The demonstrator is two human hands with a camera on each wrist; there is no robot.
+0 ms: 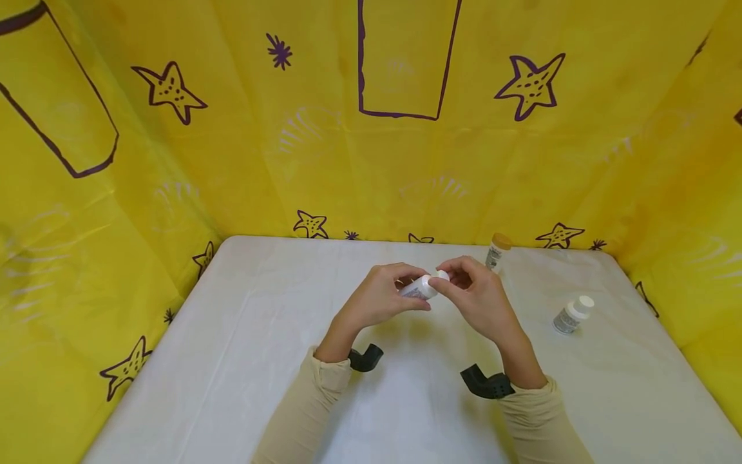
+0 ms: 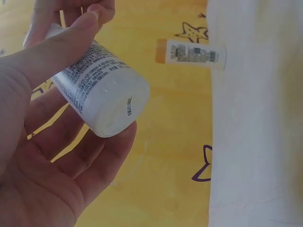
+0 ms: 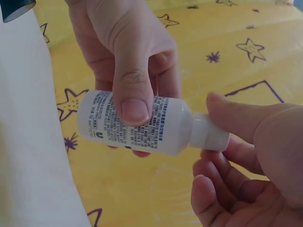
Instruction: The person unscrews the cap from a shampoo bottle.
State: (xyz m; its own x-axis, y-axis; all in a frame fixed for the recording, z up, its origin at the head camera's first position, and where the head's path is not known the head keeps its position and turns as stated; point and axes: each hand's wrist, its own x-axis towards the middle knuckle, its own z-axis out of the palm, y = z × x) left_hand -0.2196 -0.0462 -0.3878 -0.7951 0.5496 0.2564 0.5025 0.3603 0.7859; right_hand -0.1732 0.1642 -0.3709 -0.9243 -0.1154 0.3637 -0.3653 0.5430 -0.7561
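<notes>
While in hands [image 1: 377, 296] [image 1: 480, 298], bottle [image 1: 416, 289] contents hidden

Left hand [image 2: 23, 165] grips a white printed bottle [image 2: 102, 90], its coded base facing the camera; right hand [image 2: 43, 14] at its far end. Beyond, an orange-capped bottle [image 2: 194, 53] stands upright on a white surface [image 2: 251, 142].

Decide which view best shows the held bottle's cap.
The right wrist view: the cap appears large, pinched by the right hand. The head view shows it small and partly covered; in the left wrist view, I cannot make it out.
</notes>
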